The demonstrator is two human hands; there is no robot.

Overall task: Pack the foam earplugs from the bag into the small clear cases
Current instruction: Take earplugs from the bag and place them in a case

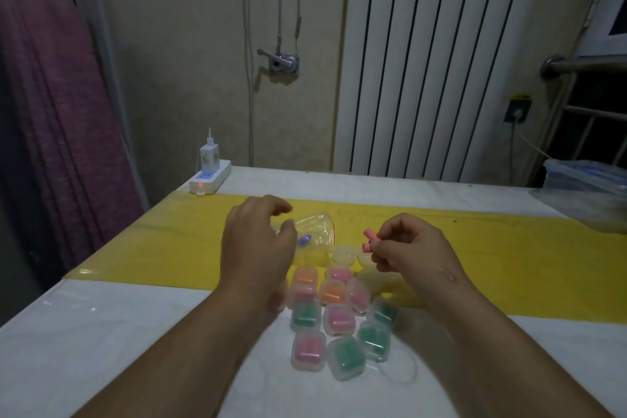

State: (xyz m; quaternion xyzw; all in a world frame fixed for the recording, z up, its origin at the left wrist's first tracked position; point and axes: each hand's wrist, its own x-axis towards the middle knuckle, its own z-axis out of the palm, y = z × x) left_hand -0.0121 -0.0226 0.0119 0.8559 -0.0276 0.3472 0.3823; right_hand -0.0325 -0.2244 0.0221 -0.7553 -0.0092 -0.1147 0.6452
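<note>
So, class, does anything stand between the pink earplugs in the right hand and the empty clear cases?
Nothing visible does: the right hand holds the pink earplugs beside the empty cases; their lids unclear.

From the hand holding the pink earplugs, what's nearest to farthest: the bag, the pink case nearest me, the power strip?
1. The bag, just left of the right hand.
2. The front pink case, nearer me.
3. The power strip, far left corner.
</note>
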